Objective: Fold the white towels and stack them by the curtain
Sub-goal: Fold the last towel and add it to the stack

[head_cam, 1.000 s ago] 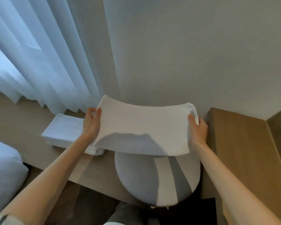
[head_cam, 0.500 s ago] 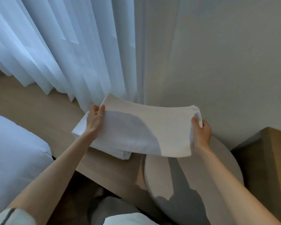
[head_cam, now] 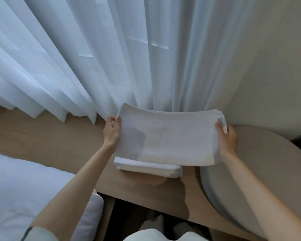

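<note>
Carried leftward, the folded towel (head_cam: 165, 136) now hangs over the stack (head_cam: 149, 168) by the curtain (head_cam: 111, 58), left grip (head_cam: 111, 132) pinching its nine o'clock edge, right grip (head_cam: 227, 139) the three o'clock edge.

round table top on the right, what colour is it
The round table is plain beige-grey, clearest in the head view.

Folded white towel (head_cam: 167, 138) held flat above towel stack (head_cam: 151, 168).

Folded white towel (head_cam: 167, 138) held flat by 2 hands: left hand (head_cam: 112, 132) pinches its left edge, right hand (head_cam: 227, 139) grips right edge w/ tag. It hangs over towel stack (head_cam: 149, 167) on wooden ledge (head_cam: 47, 136), by sheer curtain (head_cam: 94, 58). Round table (head_cam: 261, 171) at right.
</note>
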`<state>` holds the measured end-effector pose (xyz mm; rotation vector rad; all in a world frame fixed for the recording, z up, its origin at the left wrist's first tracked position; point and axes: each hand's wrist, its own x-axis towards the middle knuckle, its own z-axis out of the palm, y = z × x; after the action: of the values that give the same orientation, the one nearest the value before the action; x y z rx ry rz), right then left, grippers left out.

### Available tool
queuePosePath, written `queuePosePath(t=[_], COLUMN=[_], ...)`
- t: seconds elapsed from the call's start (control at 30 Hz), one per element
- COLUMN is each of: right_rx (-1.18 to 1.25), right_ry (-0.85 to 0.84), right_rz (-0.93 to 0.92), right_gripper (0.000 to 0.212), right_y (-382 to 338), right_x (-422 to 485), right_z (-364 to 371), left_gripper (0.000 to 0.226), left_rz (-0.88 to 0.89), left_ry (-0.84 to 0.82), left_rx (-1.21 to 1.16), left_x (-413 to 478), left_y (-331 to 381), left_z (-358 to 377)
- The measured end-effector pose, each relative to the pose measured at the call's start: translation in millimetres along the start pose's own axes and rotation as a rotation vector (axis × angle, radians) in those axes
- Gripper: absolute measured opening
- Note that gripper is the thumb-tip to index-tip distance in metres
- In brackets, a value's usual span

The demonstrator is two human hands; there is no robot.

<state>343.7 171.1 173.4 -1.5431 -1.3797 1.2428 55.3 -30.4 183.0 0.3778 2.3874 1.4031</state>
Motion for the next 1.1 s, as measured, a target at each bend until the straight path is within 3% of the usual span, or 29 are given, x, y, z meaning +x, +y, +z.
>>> queuePosePath(t=[0.43,0.8,1.1], right_rx=[-0.182,-0.485,-0.512], right_ry=[-0.238,-0.165,-0.012], right_rz=[-0.021,-0.064,0.011], right_gripper=[0.019,0.025,0.029], right_y=[40,91,158], right_x=[-14,-4,25], right_z=[55,126,164], left_gripper=[0.025,0.022,0.025], left_rz=[-0.062,-0.184,-0.163], left_ry=[-0.004,-0.088,-0.191], left_rx=[0.07,0.103,0.097], left_x=[32,84,143], left_y=[-48,-137,-193], left_z=[-19,-9,40])
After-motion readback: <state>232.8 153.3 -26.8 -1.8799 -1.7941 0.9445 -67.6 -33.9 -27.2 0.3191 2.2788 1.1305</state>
